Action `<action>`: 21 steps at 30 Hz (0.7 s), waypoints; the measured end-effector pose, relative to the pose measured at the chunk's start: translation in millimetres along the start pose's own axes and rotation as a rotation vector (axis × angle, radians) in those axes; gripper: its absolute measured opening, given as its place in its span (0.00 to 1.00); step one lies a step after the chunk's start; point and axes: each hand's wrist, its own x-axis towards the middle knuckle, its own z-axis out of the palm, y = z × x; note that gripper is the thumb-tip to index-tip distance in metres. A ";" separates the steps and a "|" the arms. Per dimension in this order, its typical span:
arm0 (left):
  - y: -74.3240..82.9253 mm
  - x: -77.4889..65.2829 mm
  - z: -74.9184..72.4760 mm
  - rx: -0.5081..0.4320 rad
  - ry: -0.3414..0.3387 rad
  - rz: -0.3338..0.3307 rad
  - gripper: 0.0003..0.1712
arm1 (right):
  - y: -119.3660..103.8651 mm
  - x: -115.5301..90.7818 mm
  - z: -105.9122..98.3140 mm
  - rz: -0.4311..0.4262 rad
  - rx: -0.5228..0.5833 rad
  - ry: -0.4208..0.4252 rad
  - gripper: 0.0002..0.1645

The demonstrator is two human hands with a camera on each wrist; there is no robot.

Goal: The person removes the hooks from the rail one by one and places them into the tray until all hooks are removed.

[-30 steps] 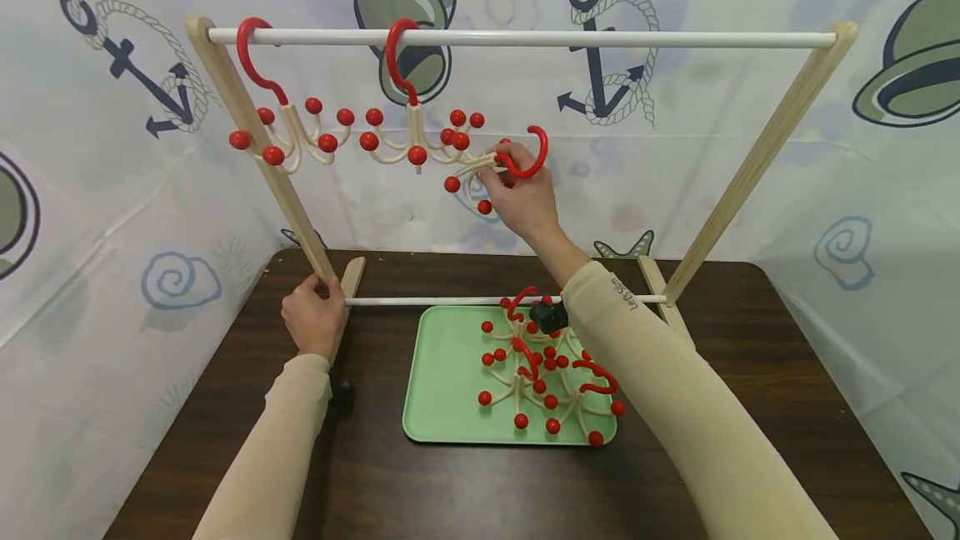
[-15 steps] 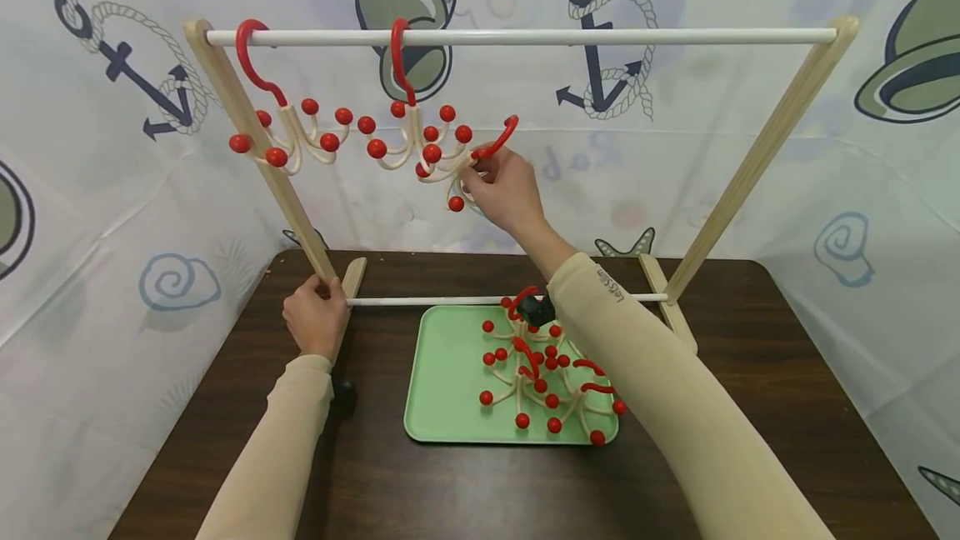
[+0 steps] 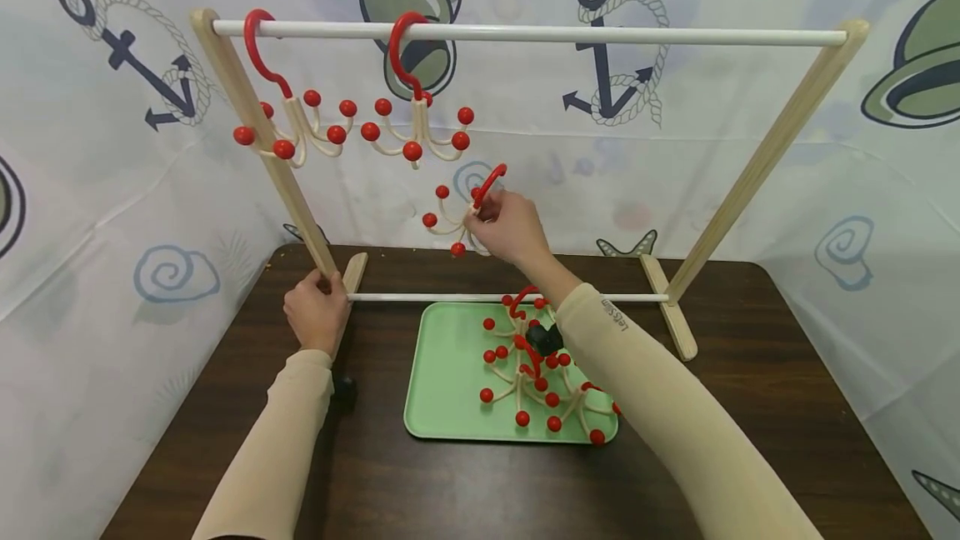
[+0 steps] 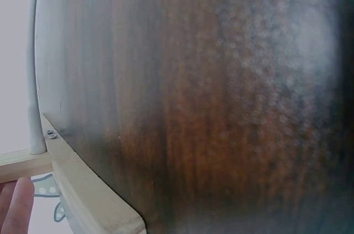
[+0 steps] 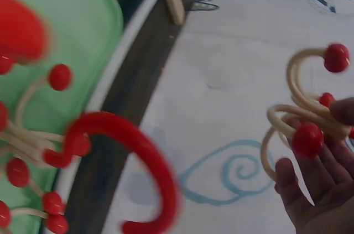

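Your right grip [image 3: 513, 227] has dropped since half a second ago, bringing the held hook piece [image 3: 488, 187] down clear of the second hanging piece [image 3: 418, 117], which it overlapped in the head view. You pinch it between thumb and fingers near its red hook; it tilts, below the upper bar [image 3: 525, 32]. Your left grip [image 3: 313, 312] stays clasped round the low end of the left post [image 3: 288, 190]. First hanging piece [image 3: 297, 119]: hooked on the bar, beside that post. More hook pieces [image 3: 519, 377] lie on the green tray [image 3: 444, 373], on the bench [image 3: 420, 490].
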 end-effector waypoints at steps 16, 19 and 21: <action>-1.9 2.2 2.2 0.010 0.005 -0.011 0.17 | 18.0 -26.4 31.3 -0.075 -0.164 -0.449 0.10; -2.4 2.1 2.3 0.014 0.003 -0.011 0.17 | 22.6 -28.7 33.7 -0.130 -0.238 -0.513 0.08; -2.9 2.1 2.4 0.015 0.001 -0.010 0.17 | 24.9 -29.8 35.6 -0.158 -0.270 -0.539 0.07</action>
